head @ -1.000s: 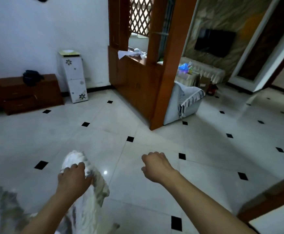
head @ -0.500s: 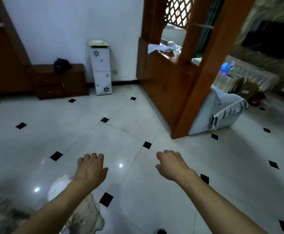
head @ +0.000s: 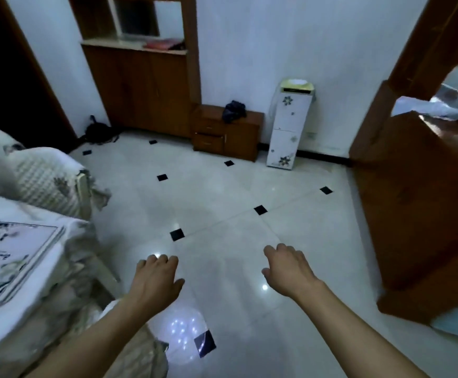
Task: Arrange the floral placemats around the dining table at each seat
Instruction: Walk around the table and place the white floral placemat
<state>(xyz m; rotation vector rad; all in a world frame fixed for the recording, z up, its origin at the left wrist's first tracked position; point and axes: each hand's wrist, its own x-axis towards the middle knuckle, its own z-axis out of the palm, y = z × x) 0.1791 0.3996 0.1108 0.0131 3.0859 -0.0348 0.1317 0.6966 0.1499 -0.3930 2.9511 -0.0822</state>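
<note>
Both of our hands hang out over the tiled floor (head: 222, 203) with nothing in them: our left hand (head: 155, 281) is palm down with the fingers loosely curled and the thumb out, and our right hand (head: 287, 270) is likewise relaxed and half open, well apart from the left. The dining table (head: 67, 249), under a pale floral tablecloth, sits at our left edge, and one floral placemat (head: 12, 257) already lies flat on it near the corner, its printed border running roughly along the table edge. A chair with a quilted floral cover (head: 45, 181) stands just beyond that corner, tucked close to the table. No further loose placemat shows in view, so we cannot tell where the remaining ones are; we judge that the step in hand is turning back to the table to find the next mat or the next seat. To do it well we would face the table squarely before reaching, take a mat by two opposite edges so that it stays flat, and centre it in front of a chair with its long side parallel to the table edge, matching the setback of the mat already laid. Smoothing the cloth first would keep the mat from riding on a wrinkle.
</note>
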